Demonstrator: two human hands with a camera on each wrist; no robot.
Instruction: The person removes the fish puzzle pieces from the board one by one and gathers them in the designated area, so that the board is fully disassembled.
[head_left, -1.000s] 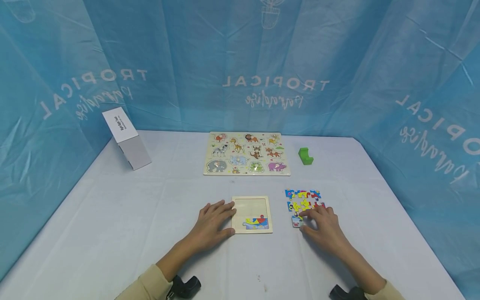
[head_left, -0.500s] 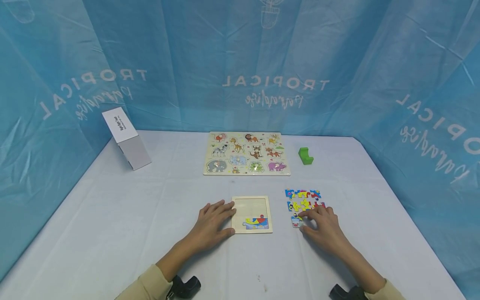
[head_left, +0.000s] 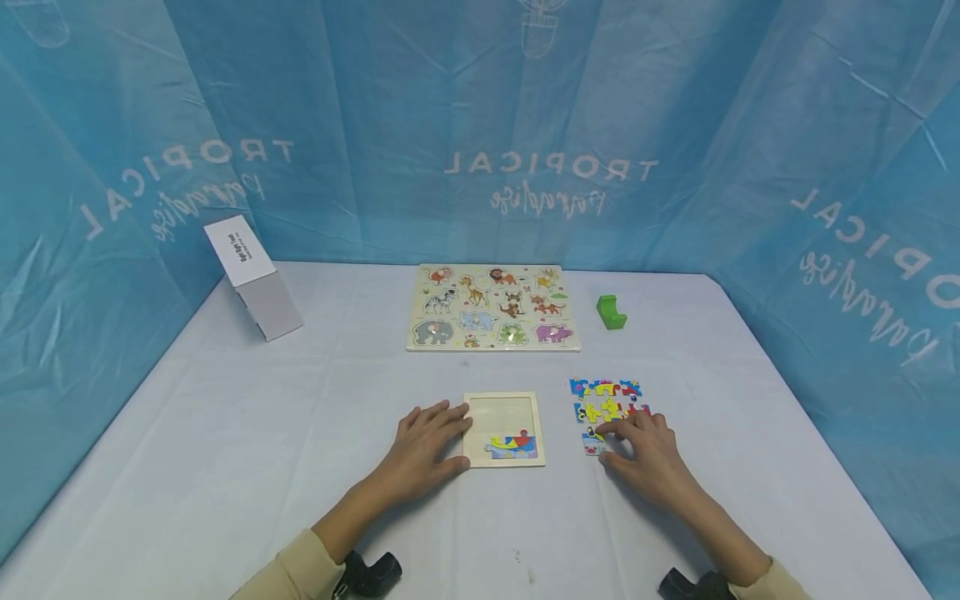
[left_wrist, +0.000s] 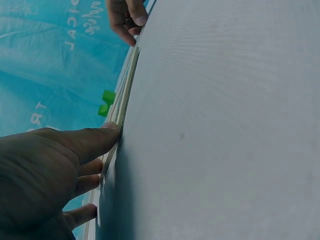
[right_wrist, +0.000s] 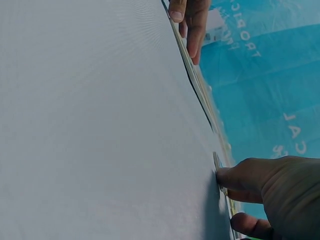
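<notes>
In the head view, a small square wooden puzzle tray (head_left: 504, 393) holds a few joined colourful jigsaw pieces (head_left: 513, 446) in its lower right corner. My left hand (head_left: 423, 450) rests along the tray's left side with fingers spread; in the left wrist view its thumb (left_wrist: 97, 140) lies against the edge. To the right, my right hand (head_left: 648, 458) pinches a jigsaw piece (head_left: 592, 445) between thumb and forefinger at the near left of the loose pieces (head_left: 606, 408). The right wrist view shows the thumb at that piece's edge. The hand covers part of the loose group.
Behind the tray lies a larger animal puzzle board (head_left: 493, 308), with a green block (head_left: 611, 312) to its right. A white box (head_left: 255, 279) stands at the back left. Blue printed curtains (head_left: 480, 125) enclose the white-covered table (head_left: 300, 433) at the back and sides.
</notes>
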